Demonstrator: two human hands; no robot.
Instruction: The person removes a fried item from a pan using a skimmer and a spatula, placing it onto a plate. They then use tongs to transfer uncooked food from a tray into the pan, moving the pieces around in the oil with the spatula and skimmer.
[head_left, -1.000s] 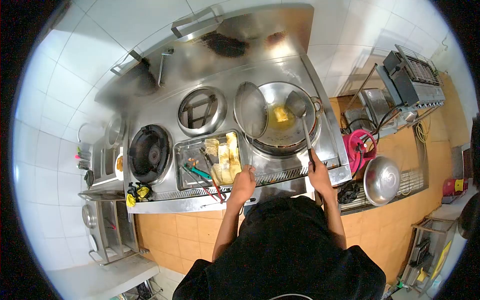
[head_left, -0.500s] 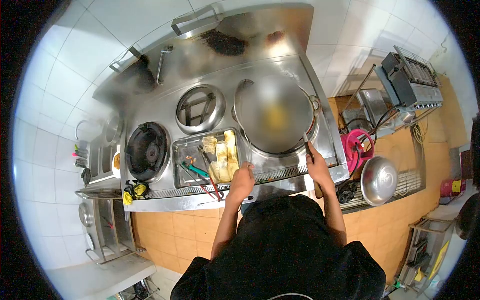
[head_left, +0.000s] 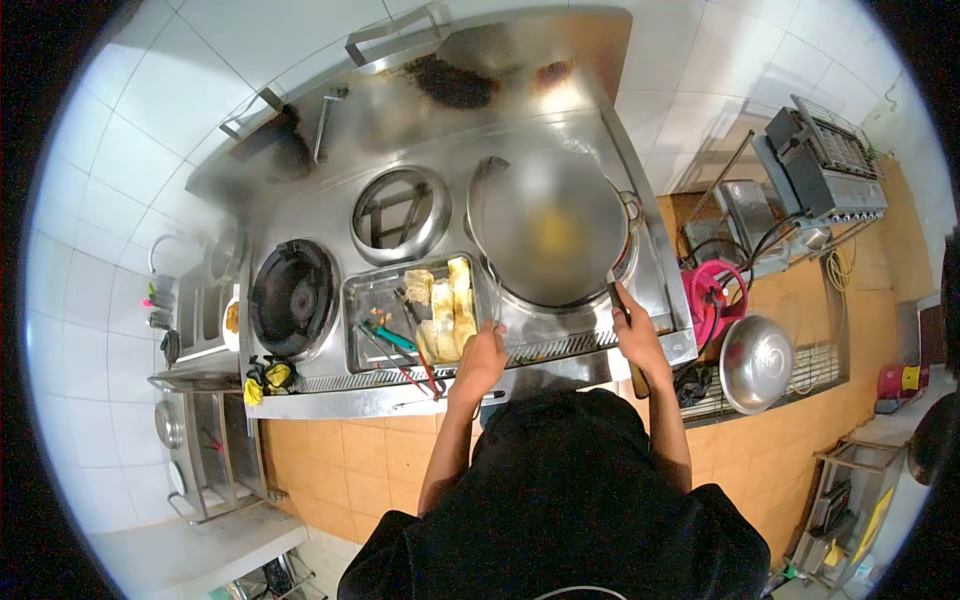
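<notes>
A large wok (head_left: 490, 200) sits on the right burner. A round blur covers most of it, with a yellow patch showing inside. My right hand (head_left: 638, 335) is closed round the wooden handle (head_left: 639, 383) of a utensil whose front end reaches the wok's rim and vanishes in the blur. At the wok's near left side, my left hand (head_left: 483, 362) is closed on a thin metal handle (head_left: 495, 300); its working end is hidden. Just left of that hand lies a metal tray (head_left: 372, 290) with pale yellow folded pieces (head_left: 442, 310), green-handled tongs (head_left: 392, 338) and a red-handled tool (head_left: 427, 372).
An open burner ring (head_left: 433, 215) stands left of the wok, and a black burner (head_left: 293, 298) lies farther left. A black and yellow cloth (head_left: 268, 378) hangs at the stove's front left corner. To the right are a pink fan-like object (head_left: 715, 300) and a metal lid (head_left: 757, 363).
Both hands keep almost the same place and hold. The view has shifted very slightly; the yellow patch in the blurred wok looks a little different.
</notes>
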